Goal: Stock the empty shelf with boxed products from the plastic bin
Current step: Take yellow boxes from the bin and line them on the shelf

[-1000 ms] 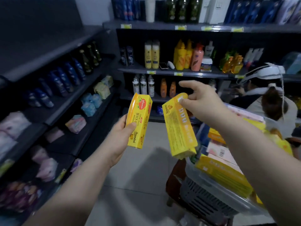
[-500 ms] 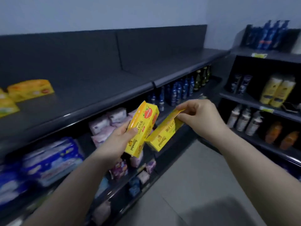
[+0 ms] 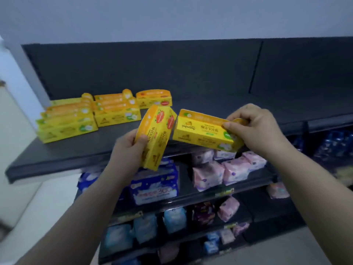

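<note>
Holding one box in each hand just in front of the top shelf (image 3: 219, 98), neither set down yet. The left hand (image 3: 128, 150) has its grip clamped round the lower end of the orange-topped box (image 3: 156, 134), thumb on the front face. That box stands near upright and tilts right, so it likely needs turning flat before placing. The right hand (image 3: 256, 129) has its grip pinched on the right end of the yellow box (image 3: 204, 131), fingers curled over the top. That box lies lengthwise with its label forward, probably oriented to match the stocked boxes (image 3: 86, 115) at the shelf's left. Those lie in stacked rows, long side out. The bare shelf to their right looks like the target. The held boxes' near corners are very close; cannot tell if touching. Both are glossy yellow card: red badges on the left one, green-white badge on the right. The plastic bin is not in view.
</note>
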